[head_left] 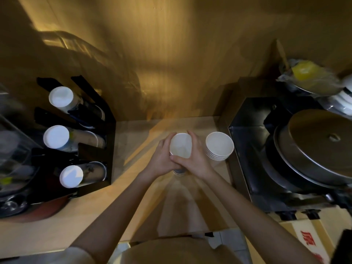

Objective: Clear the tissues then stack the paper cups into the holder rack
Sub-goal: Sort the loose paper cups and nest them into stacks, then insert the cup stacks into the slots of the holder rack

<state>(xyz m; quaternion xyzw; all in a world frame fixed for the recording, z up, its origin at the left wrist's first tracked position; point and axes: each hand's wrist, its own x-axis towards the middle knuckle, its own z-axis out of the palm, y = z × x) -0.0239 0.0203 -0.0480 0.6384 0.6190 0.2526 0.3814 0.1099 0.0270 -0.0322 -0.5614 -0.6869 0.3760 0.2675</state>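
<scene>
Both my hands wrap around one upright stack of white paper cups near the back of the wooden counter. My left hand grips its left side and my right hand its right side, fingers overlapping in front. A second, shorter stack of white paper cups stands just to the right, untouched. The black holder rack stands at the left with three tilted rows of cups, their white bottoms facing me. No tissues show.
A black appliance with a large metal lidded pot fills the right side. Plates and a plastic-wrapped yellow item sit at the far right. A clear container is at the far left, a cardboard box at lower right.
</scene>
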